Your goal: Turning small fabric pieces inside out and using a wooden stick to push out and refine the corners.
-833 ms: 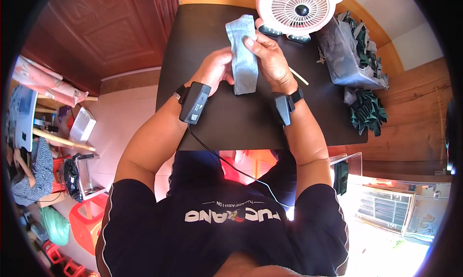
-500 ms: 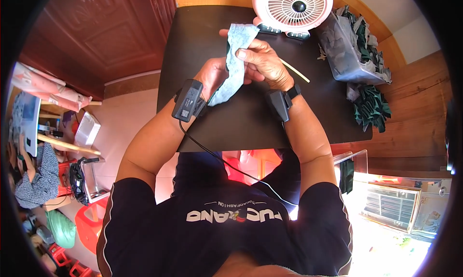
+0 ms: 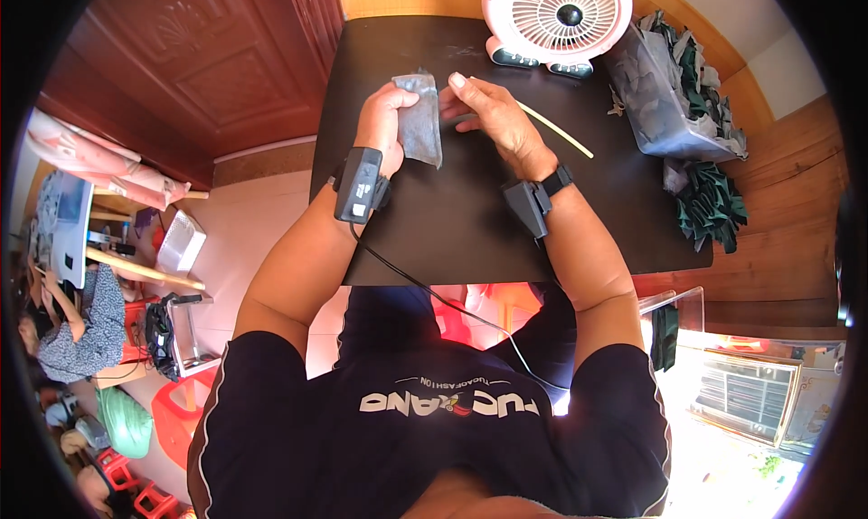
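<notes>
A black table (image 3: 461, 234) is stretching below, a pink fan (image 3: 520, 17) losing its top to the frame. The right hand (image 3: 497, 121) is hovering open beside the left hand (image 3: 383, 121), which is gripping a grey cloth strip (image 3: 420, 135) over the table: seemingly a steadying step, next calling for a right-hand pinch. Cloth is hiding the left fingers; right-finger contact is escaping me.

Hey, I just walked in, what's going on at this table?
A person has a grey-blue cloth strip gripped in the left hand, above a dark table. The right hand is open just to the right of the strip; whether its fingers touch the edge is hard to tell. A thin pale stick is near the right hand. Farther right is a clear bin of cloth pieces, with a dark green bundle beside it. A pink-and-white fan stands at the back.
</notes>
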{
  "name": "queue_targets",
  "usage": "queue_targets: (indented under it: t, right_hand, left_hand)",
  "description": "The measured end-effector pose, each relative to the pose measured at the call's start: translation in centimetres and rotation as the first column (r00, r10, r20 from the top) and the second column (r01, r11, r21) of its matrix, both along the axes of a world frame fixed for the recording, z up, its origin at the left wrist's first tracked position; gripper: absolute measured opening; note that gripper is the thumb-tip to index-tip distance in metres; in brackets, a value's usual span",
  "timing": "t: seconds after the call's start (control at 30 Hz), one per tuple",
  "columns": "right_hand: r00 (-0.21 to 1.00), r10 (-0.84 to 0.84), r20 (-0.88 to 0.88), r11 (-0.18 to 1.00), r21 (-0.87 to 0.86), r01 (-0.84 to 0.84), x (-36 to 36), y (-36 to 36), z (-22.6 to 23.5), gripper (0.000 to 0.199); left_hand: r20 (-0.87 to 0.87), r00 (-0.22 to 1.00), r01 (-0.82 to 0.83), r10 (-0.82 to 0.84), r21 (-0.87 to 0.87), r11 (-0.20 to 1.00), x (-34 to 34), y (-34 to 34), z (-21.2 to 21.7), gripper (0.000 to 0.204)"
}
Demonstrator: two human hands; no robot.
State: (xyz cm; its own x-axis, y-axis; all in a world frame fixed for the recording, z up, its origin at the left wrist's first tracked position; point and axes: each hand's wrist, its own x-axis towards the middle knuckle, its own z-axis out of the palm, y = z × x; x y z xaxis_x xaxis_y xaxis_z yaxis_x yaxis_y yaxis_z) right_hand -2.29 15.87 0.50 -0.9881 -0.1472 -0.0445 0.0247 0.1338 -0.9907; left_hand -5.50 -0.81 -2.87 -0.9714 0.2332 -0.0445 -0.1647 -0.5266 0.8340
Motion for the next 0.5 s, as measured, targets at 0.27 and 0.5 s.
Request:
queue_targets:
  t: [0.27,0.5]
  right_hand:
    - [0.998,-0.039,-0.050,0.995,-0.095,0.034,0.1,-0.8,-0.7,0.015]
    - [0.995,0.012,-0.099,1.000,-0.014,-0.013,-0.2,-0.4,-1.0,0.012]
  left_hand:
    - [-0.137,0.986,0.084,-0.095,-0.085,0.993,0.7,0.2,0.8,0.024]
    - [-0.077,0.986,0.136,-0.145,-0.104,0.985,0.4,0.0,0.2,0.025]
